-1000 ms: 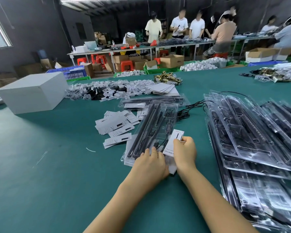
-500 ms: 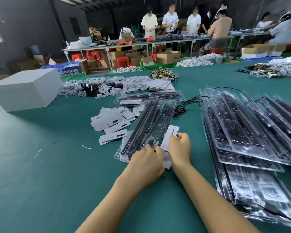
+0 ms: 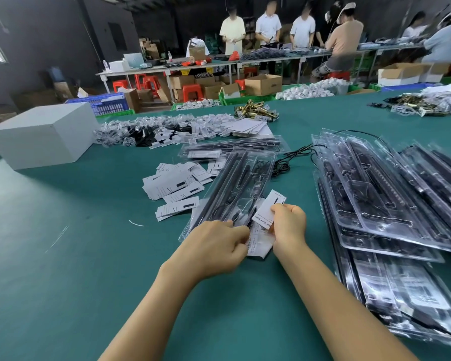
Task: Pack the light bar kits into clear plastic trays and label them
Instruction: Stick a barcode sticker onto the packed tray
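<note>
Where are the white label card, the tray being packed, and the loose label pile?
white label card (image 3: 267, 210): head view, blank middle of the card.
clear tray (image 3: 241, 178): head view, centre of its clear top.
label pile (image 3: 173, 183): head view, middle of the top cards.

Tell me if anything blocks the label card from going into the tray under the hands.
Nothing visible blocks it. The right hand pinches the white printed label card right at the near end of the clear plastic tray, and the left hand grips that tray's edge.
</note>
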The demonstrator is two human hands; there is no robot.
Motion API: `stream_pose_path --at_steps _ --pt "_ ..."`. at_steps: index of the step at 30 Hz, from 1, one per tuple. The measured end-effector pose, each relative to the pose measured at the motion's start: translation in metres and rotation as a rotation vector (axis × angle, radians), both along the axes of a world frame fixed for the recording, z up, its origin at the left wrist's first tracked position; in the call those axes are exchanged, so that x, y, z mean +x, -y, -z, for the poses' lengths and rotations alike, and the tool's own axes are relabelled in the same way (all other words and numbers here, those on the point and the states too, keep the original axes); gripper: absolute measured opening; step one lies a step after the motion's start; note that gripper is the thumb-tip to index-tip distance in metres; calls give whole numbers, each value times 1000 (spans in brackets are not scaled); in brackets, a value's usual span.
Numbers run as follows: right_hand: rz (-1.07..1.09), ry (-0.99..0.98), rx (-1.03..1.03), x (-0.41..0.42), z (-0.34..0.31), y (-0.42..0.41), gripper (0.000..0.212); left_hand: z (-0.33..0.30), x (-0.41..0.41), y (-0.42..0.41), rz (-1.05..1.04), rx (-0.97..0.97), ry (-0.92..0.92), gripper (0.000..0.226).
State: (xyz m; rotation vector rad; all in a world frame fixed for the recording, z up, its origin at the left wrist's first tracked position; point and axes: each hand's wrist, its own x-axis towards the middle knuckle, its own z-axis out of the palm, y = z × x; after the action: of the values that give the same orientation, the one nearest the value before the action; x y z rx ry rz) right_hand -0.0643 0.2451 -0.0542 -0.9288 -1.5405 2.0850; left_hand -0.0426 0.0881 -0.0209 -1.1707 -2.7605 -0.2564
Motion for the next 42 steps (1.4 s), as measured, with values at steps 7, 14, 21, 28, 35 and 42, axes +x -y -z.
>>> stream_pose_path --at_steps 7,14,21,28,35,42 --pt "6 34 252 3 -3 -2 8 -2 -13 18 -7 122 171 19" --pt "-122 104 429 9 -8 -7 20 2 -19 23 -36 164 255 23" --pt "-304 240 661 13 -12 -11 26 1 -19 24 -53 213 316 21" --pt "-398 218 488 15 -20 -15 23 1 -19 24 -55 221 320 21" --pt "-410 164 106 18 -34 -22 24 1 -19 24 -41 223 327 21" --pt "-468 137 370 15 -16 -4 46 -1 -14 20 -52 161 212 17"
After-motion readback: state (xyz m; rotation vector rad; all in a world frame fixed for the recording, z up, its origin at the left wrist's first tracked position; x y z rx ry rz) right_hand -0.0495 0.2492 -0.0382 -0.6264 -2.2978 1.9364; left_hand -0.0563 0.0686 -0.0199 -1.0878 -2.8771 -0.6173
